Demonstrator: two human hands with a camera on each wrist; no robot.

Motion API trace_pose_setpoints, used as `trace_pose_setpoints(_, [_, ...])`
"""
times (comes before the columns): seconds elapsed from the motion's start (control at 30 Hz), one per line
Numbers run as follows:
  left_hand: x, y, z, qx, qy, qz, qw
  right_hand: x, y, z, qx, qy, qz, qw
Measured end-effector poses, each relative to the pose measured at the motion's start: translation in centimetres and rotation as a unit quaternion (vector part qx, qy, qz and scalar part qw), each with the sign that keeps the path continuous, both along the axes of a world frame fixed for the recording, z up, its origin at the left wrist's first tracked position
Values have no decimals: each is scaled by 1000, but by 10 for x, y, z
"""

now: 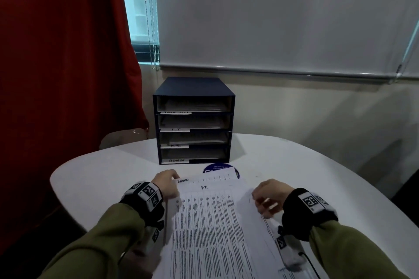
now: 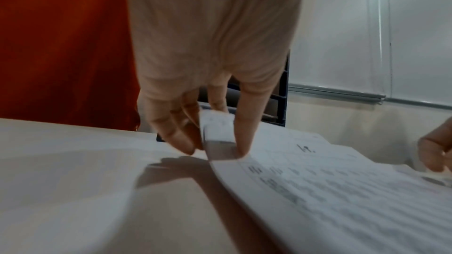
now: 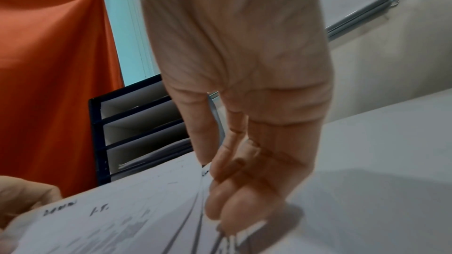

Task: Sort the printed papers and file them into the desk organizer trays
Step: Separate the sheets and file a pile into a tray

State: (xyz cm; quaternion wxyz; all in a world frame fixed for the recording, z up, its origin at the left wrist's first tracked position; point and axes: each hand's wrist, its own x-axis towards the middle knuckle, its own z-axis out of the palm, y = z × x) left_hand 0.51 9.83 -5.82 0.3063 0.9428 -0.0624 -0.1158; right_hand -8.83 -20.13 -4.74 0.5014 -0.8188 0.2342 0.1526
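Both hands' grip pinches the printed papers [image 1: 210,222], table-filled, top sheet headed "I.T."

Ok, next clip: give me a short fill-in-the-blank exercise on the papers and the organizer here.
1. The top sheet of the stack is hand-marked ____.
2. The desk organizer has ____ trays.
3. Its bottom tray's label reads ____.
4. The left hand holds the stack at its far ____ corner, while the right hand holds the opposite edge.

Missing words: I.T.; four; ADMIN; left
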Motion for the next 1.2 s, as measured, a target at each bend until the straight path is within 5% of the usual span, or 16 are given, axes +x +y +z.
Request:
trace_pose_setpoints(0.27, [-14, 33, 10, -78, 68, -98, 990, -7, -2, -14, -11, -22, -30, 999])
trace_pose_setpoints(0.47, [-27, 54, 13, -99, 95, -86, 987, 11, 8, -8, -233, 0, 67, 970])
trace_pose_setpoints(0.67, [-35, 65, 8, -112, 103, -82, 985, 13, 10, -6, -336, -146, 60, 929])
trace_pose_setpoints(0.8, [-39, 54, 8, -133, 84, -90, 983, 14, 1, -1, -270, -252, 47, 928])
trace_pose_setpoints(0.9, [-41, 38, 9, -147, 69, -107, 981, 17, -2, -1, -135, -323, -17, 937])
trace_pose_setpoints(1.0, [-40, 22, 7, -135, 32, -116, 984, 18, -1, 0, -2, -312, -48, 949])
trace_pose_setpoints(1.2, [-37, 5, 2, -128, 0, -78, 989, 10, 1, 5, 105, -285, -80, 950])
